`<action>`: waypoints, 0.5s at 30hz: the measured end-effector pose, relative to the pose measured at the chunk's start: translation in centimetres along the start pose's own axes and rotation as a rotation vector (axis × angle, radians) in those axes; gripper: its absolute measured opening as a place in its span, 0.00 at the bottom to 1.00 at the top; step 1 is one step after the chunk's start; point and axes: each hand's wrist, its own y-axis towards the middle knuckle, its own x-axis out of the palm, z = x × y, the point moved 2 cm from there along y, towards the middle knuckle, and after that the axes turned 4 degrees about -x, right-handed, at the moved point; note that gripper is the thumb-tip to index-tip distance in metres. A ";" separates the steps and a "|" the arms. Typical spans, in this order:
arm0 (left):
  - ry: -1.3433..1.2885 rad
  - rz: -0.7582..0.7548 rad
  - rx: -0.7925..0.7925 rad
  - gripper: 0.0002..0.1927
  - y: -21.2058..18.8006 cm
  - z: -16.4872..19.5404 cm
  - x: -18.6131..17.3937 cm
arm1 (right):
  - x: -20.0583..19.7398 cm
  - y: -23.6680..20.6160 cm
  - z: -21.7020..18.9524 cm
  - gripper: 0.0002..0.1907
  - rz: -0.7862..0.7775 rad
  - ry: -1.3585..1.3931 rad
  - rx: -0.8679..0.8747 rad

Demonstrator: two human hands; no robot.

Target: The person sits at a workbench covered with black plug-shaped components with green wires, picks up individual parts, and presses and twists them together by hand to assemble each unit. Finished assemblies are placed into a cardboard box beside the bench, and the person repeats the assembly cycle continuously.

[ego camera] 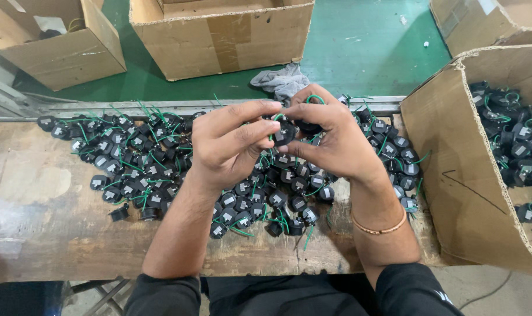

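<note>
- Black round part with green wire (284, 132), above the wooden bench (43, 216), pinched between both grips: left hand (231, 146), right hand (330, 137).
- Cardboard box (459, 175) of like parts at 3 o'clock.

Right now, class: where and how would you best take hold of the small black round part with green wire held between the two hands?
Probably by the rim of the small black round part, pinching from opposite sides as the left hand and right hand do: its body looks round and squat, and the thin green wire loops loosely above.
</note>
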 end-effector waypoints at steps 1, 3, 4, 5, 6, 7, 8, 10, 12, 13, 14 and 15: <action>-0.011 -0.002 -0.031 0.09 0.1 0.0 0.1 | 0.0 0.1 0.1 0.23 0.018 -0.021 0.004; -0.034 -0.007 -0.096 0.09 0.0 0.0 0.2 | -0.2 0.1 0.3 0.23 0.046 -0.077 0.008; -0.032 -0.012 -0.118 0.10 0.0 0.0 0.2 | -0.2 0.2 0.3 0.23 0.056 -0.113 0.008; -0.029 -0.016 -0.142 0.10 -0.1 0.0 0.3 | -0.3 0.2 0.3 0.23 0.065 -0.148 0.007; -0.026 -0.021 -0.166 0.11 -0.1 0.0 0.3 | -0.3 0.2 0.2 0.23 0.062 -0.167 -0.005; -0.029 -0.018 -0.183 0.11 -0.2 0.0 0.4 | -0.3 0.2 0.1 0.23 0.059 -0.185 -0.017; -0.033 -0.014 -0.199 0.11 -0.3 0.0 0.4 | -0.2 0.2 0.0 0.23 0.056 -0.204 -0.029; -0.069 0.010 -0.248 0.12 -0.4 -0.3 0.7 | 0.0 0.1 -0.3 0.22 0.040 -0.165 -0.057; -0.136 0.050 -0.315 0.13 -0.6 -0.4 0.9 | 0.1 0.1 -0.6 0.22 0.026 -0.145 -0.081; -0.162 0.059 -0.339 0.12 -0.8 -0.5 1.0 | 0.1 0.2 -0.7 0.22 0.021 -0.145 -0.090; -0.189 0.068 -0.363 0.11 -0.9 -0.5 1.1 | 0.1 0.2 -0.9 0.22 0.017 -0.145 -0.099; -0.216 0.078 -0.387 0.11 -1.1 -0.5 1.1 | 0.1 0.2 -0.9 0.22 0.006 -0.127 -0.060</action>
